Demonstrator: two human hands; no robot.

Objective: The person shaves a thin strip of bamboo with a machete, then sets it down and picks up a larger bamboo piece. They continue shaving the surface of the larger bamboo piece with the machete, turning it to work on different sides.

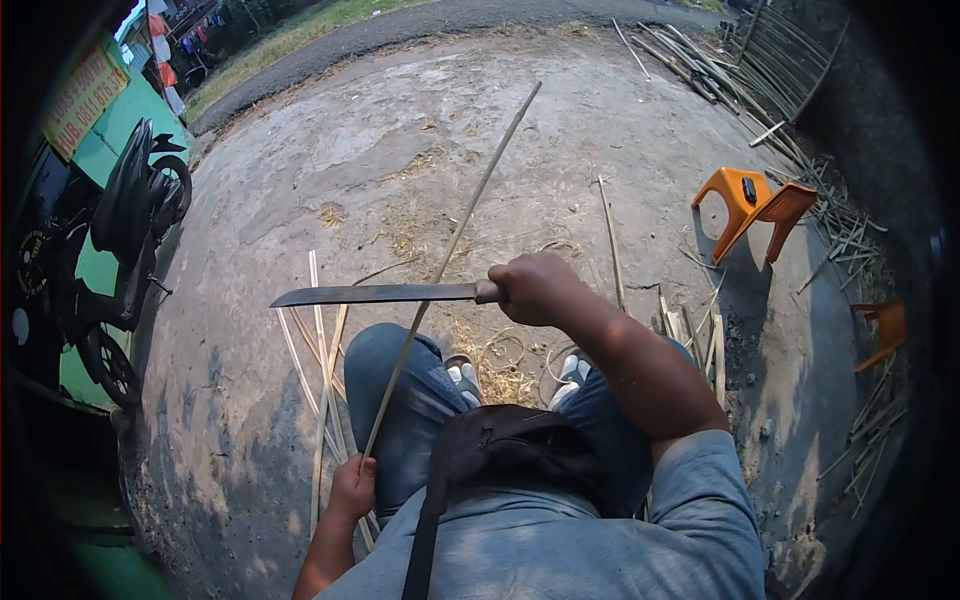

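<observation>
A long machete (385,294) is held level by its wooden handle, with my right hand (535,288) wrapped round it. Its blade points left and crosses a long thin bamboo strip (462,225). Near its lower end, my left hand (354,484) grips that strip, beside my left knee. The strip slants up and away to the right, past the blade. Whether the blade touches the strip or lies just over it, I cannot tell. Several pale split strips (326,400) lie on the ground to the left of my left leg.
An orange plastic chair (742,212) stands at the right with a small black object on it. Bamboo poles (705,75) lie at the back right, and cut pieces (716,350) beside my right knee. A motorcycle (125,240) is at the left. Shavings (505,385) lie between my feet.
</observation>
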